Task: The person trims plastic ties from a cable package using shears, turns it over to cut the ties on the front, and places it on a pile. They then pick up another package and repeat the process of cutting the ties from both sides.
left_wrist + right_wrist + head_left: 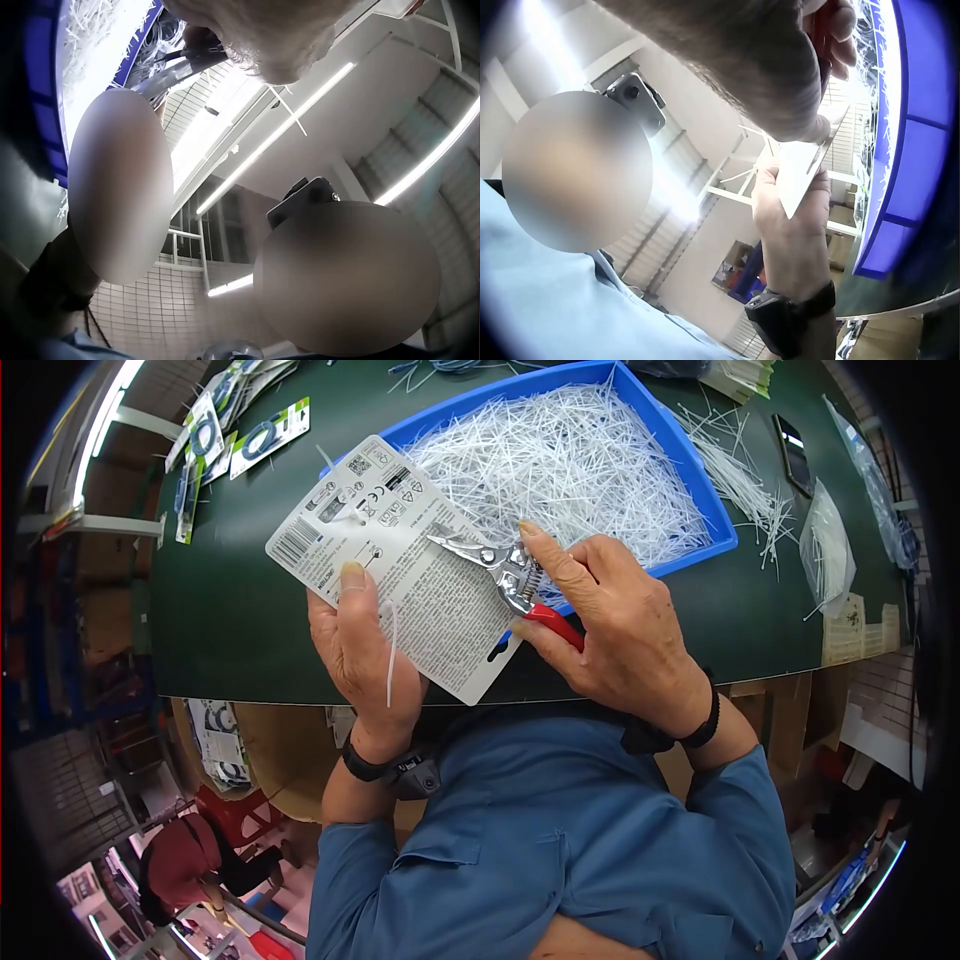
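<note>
My left hand [360,645] holds a printed cardboard backing card [430,595] by its lower left side, with the thumb lying on the printed face. A white cable tie [392,660] sticks out of the card, its tail hanging down past the thumb. Pruning shears [515,575] with silver blades and a red handle [821,37] are gripped in my right hand [630,630]. Their blades point left and overlap the card's middle in the head view. Edge-on in the right wrist view, the card stands between both hands.
Beyond the card is a blue tray [718,540] full of white plastic strips [560,460]. Loose white cable ties [735,475], a phone [792,455] and a plastic bag [827,550] lie at right. Carded packs [270,437] lie at far left. Another person [185,865] is behind, lower left.
</note>
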A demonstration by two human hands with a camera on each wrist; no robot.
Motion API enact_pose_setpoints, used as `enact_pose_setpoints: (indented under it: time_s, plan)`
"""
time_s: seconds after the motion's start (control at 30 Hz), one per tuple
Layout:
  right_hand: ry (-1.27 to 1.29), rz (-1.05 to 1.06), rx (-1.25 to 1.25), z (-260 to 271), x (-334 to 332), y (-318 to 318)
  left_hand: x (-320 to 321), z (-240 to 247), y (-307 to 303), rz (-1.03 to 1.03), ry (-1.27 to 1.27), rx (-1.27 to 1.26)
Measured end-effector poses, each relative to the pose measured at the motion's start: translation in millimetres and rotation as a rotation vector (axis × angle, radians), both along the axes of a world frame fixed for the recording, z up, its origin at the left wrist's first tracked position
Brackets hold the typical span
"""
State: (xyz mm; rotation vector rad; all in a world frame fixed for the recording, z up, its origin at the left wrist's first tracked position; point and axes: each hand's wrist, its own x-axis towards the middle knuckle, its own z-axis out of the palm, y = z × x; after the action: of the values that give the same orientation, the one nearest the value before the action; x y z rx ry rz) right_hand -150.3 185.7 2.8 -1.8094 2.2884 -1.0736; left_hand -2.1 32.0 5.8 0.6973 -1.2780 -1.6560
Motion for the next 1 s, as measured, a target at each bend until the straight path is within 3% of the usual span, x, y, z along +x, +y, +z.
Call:
enact_pose_setpoints:
  time_s: [0.47,0.67,1.0]
  plan:
    - [-0.141,-0.09,0.084,-13,9,16,-22,-28,3,-0.018,-0.032,-0.049]
    - [-0.186,0.062,0.008,-11,10,21,-22,-21,3,-0.076,0.02,0.014]
    - [-0.182,0.077,-0.024,-12,12,15,-25,-21,6,-0.042,0.034,0.018]
